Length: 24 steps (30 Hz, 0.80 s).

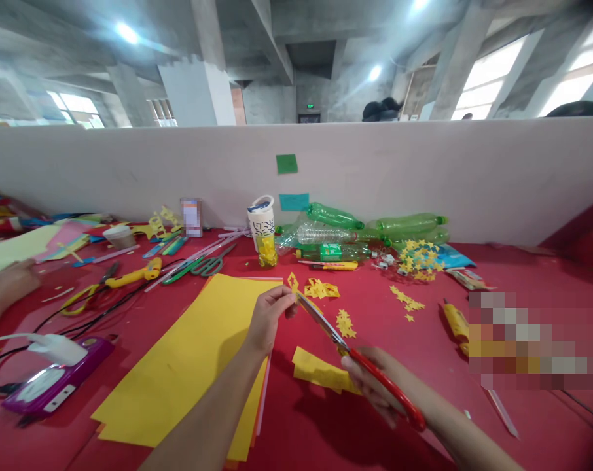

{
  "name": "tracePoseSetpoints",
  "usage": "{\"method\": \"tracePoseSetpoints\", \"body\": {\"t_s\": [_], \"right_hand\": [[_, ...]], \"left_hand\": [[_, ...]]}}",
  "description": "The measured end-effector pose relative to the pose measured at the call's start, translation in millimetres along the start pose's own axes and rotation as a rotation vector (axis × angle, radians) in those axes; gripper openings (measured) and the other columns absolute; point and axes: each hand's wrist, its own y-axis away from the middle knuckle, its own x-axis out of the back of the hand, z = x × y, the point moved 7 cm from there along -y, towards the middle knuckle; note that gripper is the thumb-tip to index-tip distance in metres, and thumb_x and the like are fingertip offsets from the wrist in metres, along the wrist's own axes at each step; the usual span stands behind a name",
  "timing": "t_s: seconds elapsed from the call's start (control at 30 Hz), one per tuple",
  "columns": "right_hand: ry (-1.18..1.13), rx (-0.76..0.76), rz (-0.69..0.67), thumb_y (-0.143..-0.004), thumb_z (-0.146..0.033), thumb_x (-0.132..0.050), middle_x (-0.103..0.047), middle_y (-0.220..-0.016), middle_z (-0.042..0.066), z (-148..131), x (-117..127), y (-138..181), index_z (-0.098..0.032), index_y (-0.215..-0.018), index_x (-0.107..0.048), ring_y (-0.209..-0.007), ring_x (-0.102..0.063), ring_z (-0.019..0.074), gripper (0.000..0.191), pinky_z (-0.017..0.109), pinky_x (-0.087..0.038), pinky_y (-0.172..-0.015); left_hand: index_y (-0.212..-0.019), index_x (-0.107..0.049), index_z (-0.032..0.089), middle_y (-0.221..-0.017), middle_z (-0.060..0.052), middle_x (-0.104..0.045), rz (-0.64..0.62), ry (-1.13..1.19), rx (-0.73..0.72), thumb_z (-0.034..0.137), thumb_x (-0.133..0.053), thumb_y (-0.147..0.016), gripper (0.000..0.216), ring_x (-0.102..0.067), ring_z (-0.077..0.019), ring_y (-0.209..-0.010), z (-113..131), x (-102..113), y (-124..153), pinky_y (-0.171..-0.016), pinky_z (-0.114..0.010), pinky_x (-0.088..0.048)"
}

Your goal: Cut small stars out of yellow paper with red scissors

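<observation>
In the head view, the person's left forearm rises from the bottom edge across a stack of yellow sheets, and the left hand pinches a small yellow paper piece between thumb and fingertips, just beyond the stack's right edge. The right forearm slants in from the lower right; the right hand grips red-handled scissors, fingers curled about the handles, blades pointing up and left until their tips meet the left fingertips beside the piece.

The held piece is narrow, bright yellow and angular in outline; whether the blades bite into it cannot be told. The scissors have slim metal blades and long, glossy red handles. A yellow strip lies on the red table below the blades, partly behind the right hand. Small yellow stars lie in a cluster just beyond the scissors.
</observation>
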Motion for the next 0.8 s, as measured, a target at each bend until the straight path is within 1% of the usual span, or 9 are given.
{"method": "tracePoseSetpoints", "body": {"t_s": [0.17, 0.37, 0.57, 0.7, 0.8], "right_hand": [[0.046, 0.001, -0.016, -0.082, -0.059, -0.044, -0.030, -0.032, -0.012, -1.1, -1.5, 0.3, -0.020, -0.062, -0.038, -0.024, -0.034, 0.0039, 0.045, 0.013, -0.024, -0.027], [0.037, -0.014, -0.035, -0.082, -0.061, -0.043, -0.031, -0.031, -0.012, 0.5, -3.2, -0.6, -0.019, -0.062, -0.039, -0.024, -0.036, 0.0045, 0.046, 0.013, -0.024, -0.028], [0.027, 0.029, -0.032, -0.083, -0.060, -0.042, -0.032, -0.034, -0.012, -0.5, -1.6, 0.9, -0.019, -0.063, -0.040, -0.025, -0.036, 0.0040, 0.046, 0.013, -0.026, -0.029], [0.017, 0.039, -0.035, -0.081, -0.061, -0.044, -0.031, -0.035, -0.012, 0.4, -3.7, -0.1, -0.019, -0.063, -0.039, -0.026, -0.036, 0.0043, 0.046, 0.014, -0.028, -0.030], [-0.035, 0.024, -0.033, -0.080, -0.063, -0.043, -0.030, -0.034, -0.012, 5.1, -6.3, -3.1, -0.020, -0.063, -0.039, -0.024, -0.034, 0.0048, 0.046, 0.014, -0.029, -0.028]], "left_hand": [[-0.057, -0.055, 0.015, -0.052, 0.002, -0.050, -0.012, -0.026, -0.016, 0.022, -0.057, -0.075, 0.019, -0.043, -0.0094, -0.052, -0.7, -1.4, 0.9, -0.054, -0.023, -0.034], [-0.058, -0.055, 0.016, -0.052, 0.002, -0.050, -0.017, -0.038, -0.027, 0.023, -0.056, -0.076, 0.019, -0.042, -0.0095, -0.052, -1.1, -3.7, 2.6, -0.054, -0.023, -0.033], [-0.061, -0.057, 0.016, -0.053, 0.002, -0.049, -0.037, -0.060, -0.036, 0.026, -0.057, -0.077, 0.019, -0.042, -0.0097, -0.053, 0.7, -5.8, 3.4, -0.055, -0.023, -0.033], [-0.060, -0.055, 0.015, -0.054, 0.002, -0.049, -0.047, -0.059, -0.041, 0.026, -0.057, -0.078, 0.020, -0.042, -0.0096, -0.053, 0.9, -7.3, 4.3, -0.055, -0.023, -0.033], [-0.060, -0.055, 0.015, -0.054, 0.002, -0.049, -0.048, -0.067, -0.048, 0.026, -0.056, -0.079, 0.022, -0.041, -0.0099, -0.054, 1.8, -8.4, 5.2, -0.056, -0.023, -0.032]]}}
